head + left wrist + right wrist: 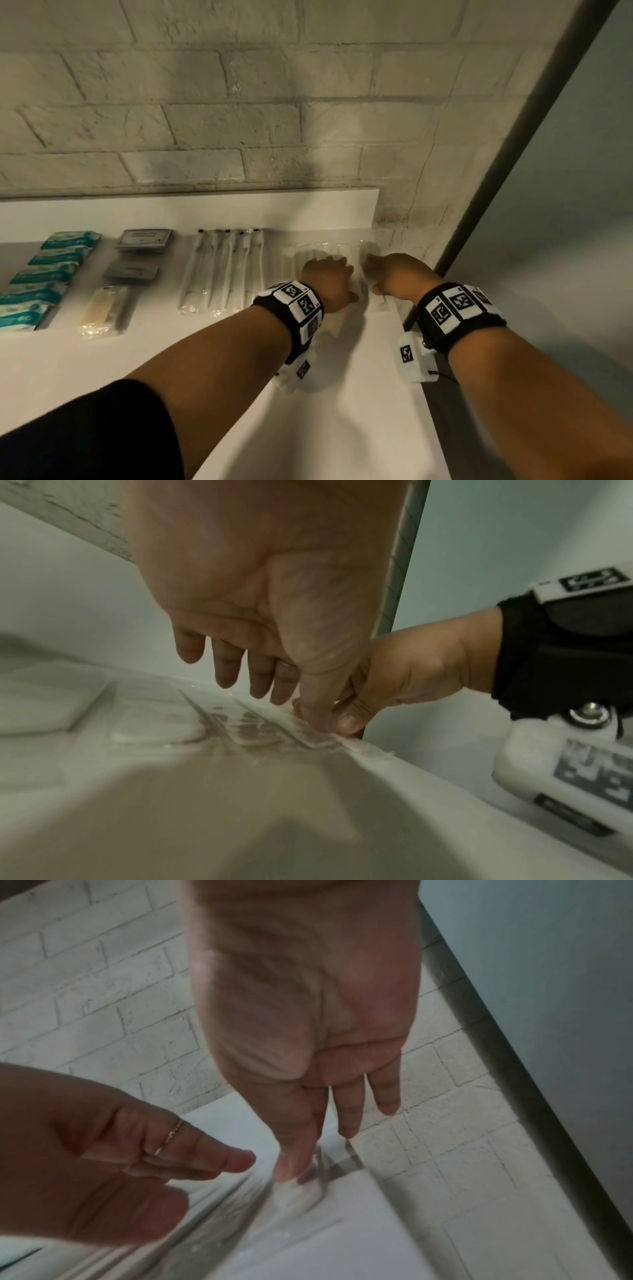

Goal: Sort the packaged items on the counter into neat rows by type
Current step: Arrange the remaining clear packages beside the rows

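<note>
On the white counter (359,394), against the brick wall (239,102), the packs lie in rows: teal packs (51,270) far left, then grey sachets (144,241) with a tan pack (104,310) in front, then long wrapped sticks (226,270), and clear packs (325,255) at the right end by the counter's edge. The left hand (327,284) lies over the clear packs with straight fingers (226,666) reaching down and the thumb on the plastic. Just beside it, the right hand (397,275) has its fingers extended too, the thumb tip (349,722) pressing the rightmost pack's edge; whether either hand actually pinches a pack cannot be told.
</note>
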